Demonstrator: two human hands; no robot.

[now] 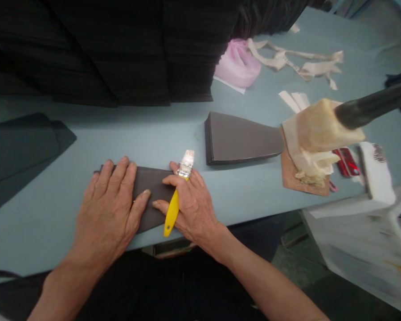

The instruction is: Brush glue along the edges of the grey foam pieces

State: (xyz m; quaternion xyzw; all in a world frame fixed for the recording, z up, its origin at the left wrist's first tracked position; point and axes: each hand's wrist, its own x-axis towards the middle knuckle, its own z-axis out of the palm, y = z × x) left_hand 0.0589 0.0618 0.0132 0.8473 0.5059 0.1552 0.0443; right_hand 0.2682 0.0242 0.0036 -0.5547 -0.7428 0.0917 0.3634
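Observation:
A dark grey flat piece (150, 185) lies near the table's front edge, partly hidden under both hands. My left hand (108, 205) presses flat on its left part, fingers stretched out. At the piece's right end is my right hand (195, 203), which holds a small paintbrush (172, 214) with a yellow handle, metal band and whitish bristles. The brush is tucked between the fingers, its bristles pointing away from me. Its thumb and fingertips also touch the grey piece. Just beyond, to the right, sits a neat stack of tapered grey pieces (243, 139).
Tall stacks of black material (127, 53) stand at the back left. Dark sheets (20, 149) lie at the left. A pale container (324, 127) with a dark handle stands on a brown board (287, 176). Pink cloth (239, 64), cream strips (307, 67) and a red object (346, 162) lie around.

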